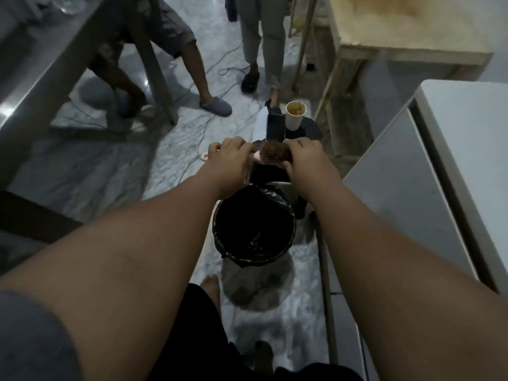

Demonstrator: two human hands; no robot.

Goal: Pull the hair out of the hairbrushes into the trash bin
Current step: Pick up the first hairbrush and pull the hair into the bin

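A pink hairbrush [264, 157] with pale bristle tips is held out in front of me, just beyond the far rim of the trash bin. Its handle sits in my left hand [229, 158], whose fingers are closed round it. A brown clump of hair [275, 153] covers the brush head. My right hand [305, 158] is closed on the right side of that clump, thumb and fingers pinching it. The round trash bin [292, 237], lined with a black bag, stands on the floor under my forearms, and its inside looks dark.
A black stool [310, 127] beyond the bin carries a paper cup [295, 115] and a dark box [275, 127]. Two people's legs stand further back, one in grey slippers [217, 105]. Cables run across the marble floor. A steel table [33, 86] is left, a white cabinet [439, 174] right.
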